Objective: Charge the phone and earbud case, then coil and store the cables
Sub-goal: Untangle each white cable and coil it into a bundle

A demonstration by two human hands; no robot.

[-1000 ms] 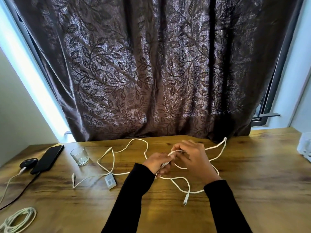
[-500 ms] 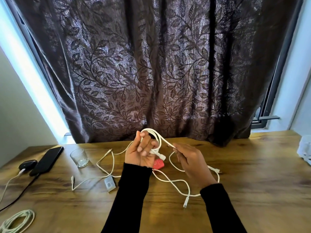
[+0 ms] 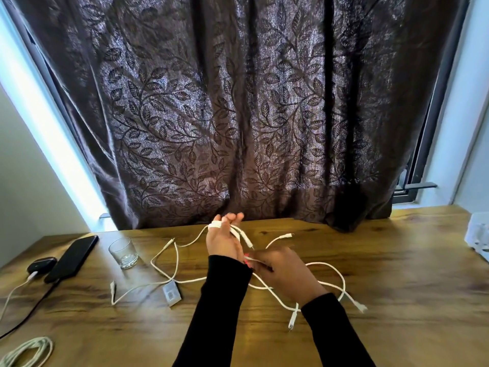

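We are looking at a wooden table (image 3: 397, 274) carrying a phone (image 3: 71, 258), earbud case (image 3: 41, 264), glass (image 3: 123, 252) at left, loose white cables (image 3: 169, 260) mid-frame, coiled cable (image 3: 26, 352) lower left.

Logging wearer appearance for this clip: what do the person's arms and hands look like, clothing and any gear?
Both arms wear long, close-fitting black sleeves that end at the wrists. The left hand and right hand are bare: no gloves, watch or rings visible. The sleeves are plain, with no markings or logos. The picture is somewhat motion-blurred, so small details could be missed.
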